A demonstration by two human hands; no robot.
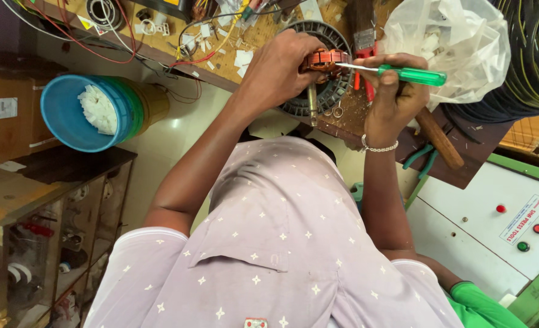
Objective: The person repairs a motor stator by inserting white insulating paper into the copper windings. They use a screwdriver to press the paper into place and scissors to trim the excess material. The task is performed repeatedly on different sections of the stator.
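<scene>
**Screwdriver tip meets copper-wound rotor over the counter**

Here we are, looking straight down over the person's shoulders, lilac shirt (269,243) with small white stars filling the lower frame. The left hand (278,70) is wrapped around a motor rotor (323,62), grip closed on its copper-coloured winding, and the rotor's steel shaft (312,104) points back down toward the body. The right hand (394,97) has its grip closed on a screwdriver with a green handle (414,75), held nearly level, its metal tip touching the side of the rotor. A beaded bracelet (379,147) sits on the right wrist.

Both hands hover just above the wooden counter (263,36). Directly beneath the rotor lies a round grey finned housing (330,100); two small metal rings (334,112) sit at its near edge. A wooden handle (441,138) lies just right of the right hand, and teal-handled pliers (421,159) rest near it. A clear plastic bag (458,42) with white bits inside bulges at the top right, beside coiled black cable (525,61).

Off to the left, well apart from the hands, a blue bucket (69,115) holds white scraps. At lower right, a white control panel (494,225) shows red and green buttons.
</scene>
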